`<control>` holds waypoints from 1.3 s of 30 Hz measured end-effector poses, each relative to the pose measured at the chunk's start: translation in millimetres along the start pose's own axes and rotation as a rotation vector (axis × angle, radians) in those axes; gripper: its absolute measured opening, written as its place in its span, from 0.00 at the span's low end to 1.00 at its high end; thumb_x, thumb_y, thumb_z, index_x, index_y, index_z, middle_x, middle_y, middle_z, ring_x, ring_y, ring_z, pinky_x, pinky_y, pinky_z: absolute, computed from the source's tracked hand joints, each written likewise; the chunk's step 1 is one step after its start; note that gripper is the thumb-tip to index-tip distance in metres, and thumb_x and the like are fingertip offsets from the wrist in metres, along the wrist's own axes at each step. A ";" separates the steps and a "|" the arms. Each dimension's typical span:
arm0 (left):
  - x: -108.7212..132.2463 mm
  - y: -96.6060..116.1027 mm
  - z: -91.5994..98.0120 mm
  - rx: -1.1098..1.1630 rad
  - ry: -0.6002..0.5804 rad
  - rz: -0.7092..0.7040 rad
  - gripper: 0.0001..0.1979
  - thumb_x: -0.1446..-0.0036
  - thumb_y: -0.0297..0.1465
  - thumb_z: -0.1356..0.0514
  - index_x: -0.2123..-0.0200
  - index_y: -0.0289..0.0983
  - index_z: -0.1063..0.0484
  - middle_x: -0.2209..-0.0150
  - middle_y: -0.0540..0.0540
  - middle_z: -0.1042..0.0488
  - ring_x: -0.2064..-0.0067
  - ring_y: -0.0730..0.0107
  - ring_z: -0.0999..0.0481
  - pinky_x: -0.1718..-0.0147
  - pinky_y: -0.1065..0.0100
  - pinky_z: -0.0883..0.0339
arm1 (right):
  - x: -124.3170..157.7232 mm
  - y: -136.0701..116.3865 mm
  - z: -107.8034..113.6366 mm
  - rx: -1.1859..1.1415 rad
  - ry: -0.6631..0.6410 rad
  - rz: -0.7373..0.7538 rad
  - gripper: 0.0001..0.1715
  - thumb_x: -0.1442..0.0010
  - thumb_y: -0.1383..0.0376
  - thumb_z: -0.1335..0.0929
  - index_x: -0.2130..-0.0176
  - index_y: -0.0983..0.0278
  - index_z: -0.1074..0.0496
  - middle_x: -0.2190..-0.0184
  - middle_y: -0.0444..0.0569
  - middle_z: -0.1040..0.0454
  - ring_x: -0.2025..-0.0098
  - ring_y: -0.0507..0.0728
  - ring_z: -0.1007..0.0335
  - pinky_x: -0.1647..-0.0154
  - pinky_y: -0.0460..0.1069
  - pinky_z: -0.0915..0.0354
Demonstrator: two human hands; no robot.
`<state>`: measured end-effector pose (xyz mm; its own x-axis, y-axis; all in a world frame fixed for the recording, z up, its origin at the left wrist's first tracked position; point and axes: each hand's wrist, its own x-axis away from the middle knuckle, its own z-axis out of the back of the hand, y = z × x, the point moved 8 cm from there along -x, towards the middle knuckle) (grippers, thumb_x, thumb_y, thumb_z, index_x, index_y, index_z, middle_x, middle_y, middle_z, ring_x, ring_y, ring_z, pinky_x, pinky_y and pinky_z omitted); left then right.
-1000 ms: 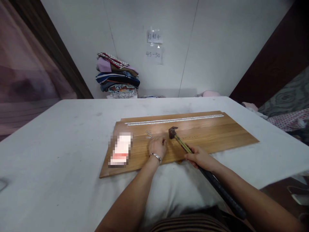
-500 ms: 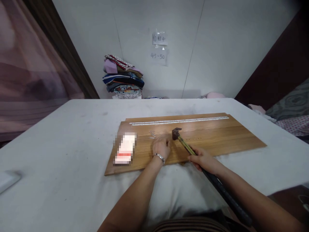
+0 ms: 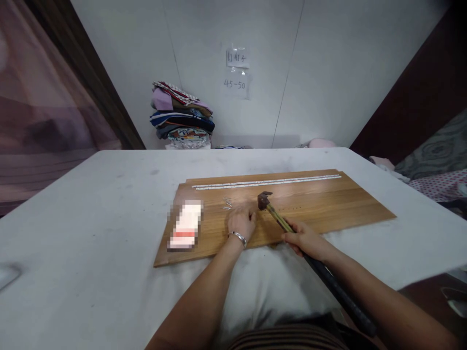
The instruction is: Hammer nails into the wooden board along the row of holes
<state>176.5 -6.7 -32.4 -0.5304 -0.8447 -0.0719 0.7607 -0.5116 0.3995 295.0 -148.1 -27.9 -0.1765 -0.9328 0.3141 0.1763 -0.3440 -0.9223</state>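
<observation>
My right hand (image 3: 302, 236) is wrapped around the handle of a claw hammer (image 3: 279, 218), partway up the shaft. The hammer's rusty head hangs just right of my left hand (image 3: 242, 221), its claw turned away from me. My left hand, with a silver bracelet at the wrist, rests on the wooden board (image 3: 350, 201) with its fingers curled; what they pinch, if anything, is hidden. Loose nails (image 3: 227, 202) lie just beyond that hand. A row of small dark dots, perhaps nail heads, runs along the board to the right of the hammer head.
Two white measuring strips (image 3: 266, 183) run along the board's far side. A blurred-out rectangular item (image 3: 186, 226) lies at its left end. Beneath is a white table (image 3: 91, 218). Folded clothes (image 3: 182, 116) are stacked by the wall, under paper notes (image 3: 237, 73).
The whole view has shifted slightly, so the board and table sit a little further left. My hands and the hammer keep nearly the same places on the board.
</observation>
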 end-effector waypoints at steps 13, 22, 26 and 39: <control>-1.8 -1.3 -3.2 0.007 -0.005 -0.023 0.12 0.40 0.31 0.43 0.73 0.39 0.23 0.65 0.43 0.20 0.58 0.61 0.24 0.57 0.65 0.37 | 1.6 -4.4 -1.6 -0.014 0.000 -0.015 0.32 0.48 0.62 0.33 0.44 0.63 0.33 0.80 0.35 0.40 0.84 0.46 0.48 0.86 0.42 0.46; -1.6 -2.0 -3.0 -0.013 -0.017 -0.009 0.11 0.41 0.29 0.44 0.71 0.38 0.22 0.63 0.41 0.20 0.57 0.61 0.24 0.57 0.65 0.37 | 0.8 -4.2 -1.3 0.007 -0.002 -0.015 0.31 0.48 0.62 0.33 0.44 0.65 0.34 0.81 0.34 0.41 0.84 0.47 0.47 0.86 0.42 0.45; -1.3 -1.3 -2.4 -0.024 -0.031 -0.004 0.11 0.41 0.29 0.44 0.71 0.38 0.22 0.64 0.41 0.20 0.56 0.61 0.24 0.57 0.65 0.36 | 2.0 -4.9 -2.0 -0.005 -0.004 -0.002 0.31 0.47 0.62 0.32 0.44 0.65 0.34 0.80 0.34 0.41 0.84 0.46 0.48 0.86 0.42 0.46; -1.2 -2.7 -2.5 0.003 -0.016 0.006 0.10 0.42 0.29 0.44 0.72 0.38 0.23 0.63 0.41 0.20 0.56 0.60 0.24 0.57 0.64 0.36 | 1.2 -2.3 -2.2 -0.011 -0.005 -0.008 0.34 0.47 0.62 0.32 0.42 0.64 0.34 0.79 0.35 0.39 0.84 0.47 0.48 0.86 0.43 0.46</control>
<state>176.0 -4.7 -35.7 -0.5319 -0.8450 -0.0551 0.7627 -0.5064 0.4022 292.3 -148.2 -25.9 -0.1731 -0.9306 0.3225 0.1643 -0.3502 -0.9222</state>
